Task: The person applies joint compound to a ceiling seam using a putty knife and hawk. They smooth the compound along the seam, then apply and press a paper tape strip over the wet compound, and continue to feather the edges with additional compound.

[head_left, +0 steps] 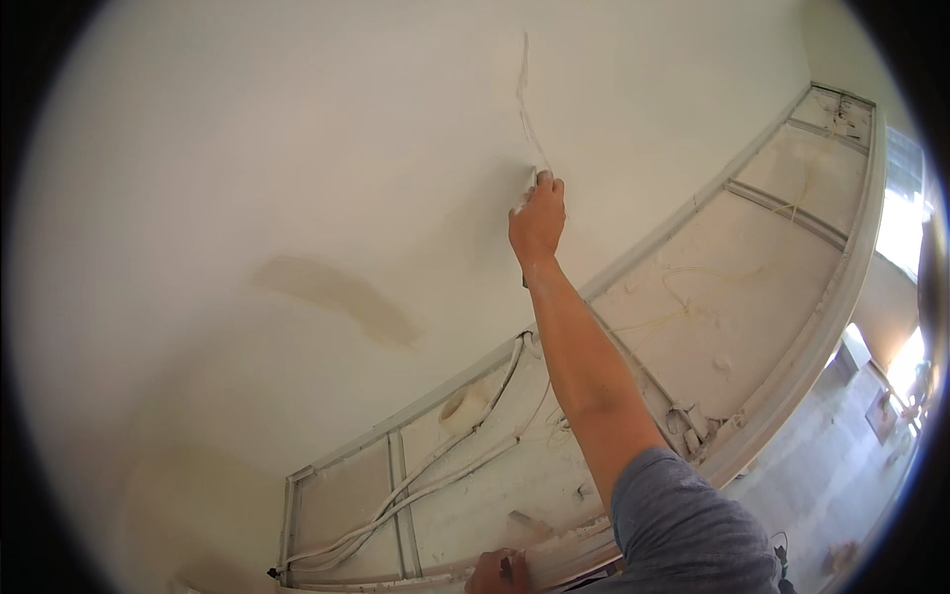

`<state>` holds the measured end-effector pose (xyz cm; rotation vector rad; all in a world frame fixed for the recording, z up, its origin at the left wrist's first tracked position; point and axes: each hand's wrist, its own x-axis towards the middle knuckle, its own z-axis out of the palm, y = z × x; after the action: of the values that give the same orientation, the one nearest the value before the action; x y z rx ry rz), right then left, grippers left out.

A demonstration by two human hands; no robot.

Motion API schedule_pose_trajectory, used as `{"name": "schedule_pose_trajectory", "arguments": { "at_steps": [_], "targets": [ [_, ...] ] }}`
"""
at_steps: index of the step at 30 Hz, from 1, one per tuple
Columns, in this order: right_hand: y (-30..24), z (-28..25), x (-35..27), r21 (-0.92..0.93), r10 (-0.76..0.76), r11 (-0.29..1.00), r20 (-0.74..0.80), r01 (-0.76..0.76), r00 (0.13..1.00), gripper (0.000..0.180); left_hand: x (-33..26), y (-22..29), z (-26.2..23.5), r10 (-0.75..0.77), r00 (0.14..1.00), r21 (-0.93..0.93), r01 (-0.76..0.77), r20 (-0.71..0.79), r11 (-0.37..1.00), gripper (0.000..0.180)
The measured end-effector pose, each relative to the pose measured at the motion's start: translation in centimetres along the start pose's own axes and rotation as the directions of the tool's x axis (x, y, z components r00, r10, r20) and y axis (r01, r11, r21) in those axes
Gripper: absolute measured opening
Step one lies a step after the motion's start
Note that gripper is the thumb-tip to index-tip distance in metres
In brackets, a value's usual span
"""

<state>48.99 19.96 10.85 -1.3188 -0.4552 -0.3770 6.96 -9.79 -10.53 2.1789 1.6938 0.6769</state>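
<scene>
My right arm stretches up to the pale plastered ceiling (396, 148). My right hand (537, 213) is closed around a putty knife (531, 180), its thin blade edge showing beside the fingers; most of the tool is hidden by the hand. Just beyond the fingertips, a thin crack-like line (524, 99) runs along the surface. At the lower edge, my left hand (498, 572) is only partly in view, its fingers curled near the rim of the recessed ledge. A small dark bit shows at those fingers, but what they hold cannot be made out.
A framed recess (732, 267) with metal strips curves below the ceiling. Loose cables (435, 465) run along its left part, near a round hole (463, 408). A darker damp-looking patch (341, 297) marks the ceiling at left. Far below at right lies the floor (811, 485).
</scene>
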Motion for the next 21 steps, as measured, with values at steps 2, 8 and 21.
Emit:
{"name": "schedule_pose_trajectory", "arguments": {
  "at_steps": [2, 8, 21],
  "targets": [
    [0.1, -0.4, 0.1, 0.068, -0.089, 0.993, -0.096, 0.096, 0.991, 0.021, -0.2, -0.5, 0.4, 0.076, 0.994, 0.013, -0.076, -0.082, 0.997, 0.029],
    [-2.0, -0.4, 3.4, 0.215, -0.254, 0.931, -0.199, 0.295, 0.946, 0.019, -0.3, -2.3, 1.3, 0.105, 0.993, 0.018, -0.104, -0.059, 0.994, 0.029],
    [-3.3, 0.3, 4.2, 0.066, -0.129, 0.989, -0.002, 0.129, 0.992, 0.031, -0.2, -1.3, 0.7, 0.073, 0.996, -0.027, -0.075, -0.044, 0.997, 0.023]
  ]
}}
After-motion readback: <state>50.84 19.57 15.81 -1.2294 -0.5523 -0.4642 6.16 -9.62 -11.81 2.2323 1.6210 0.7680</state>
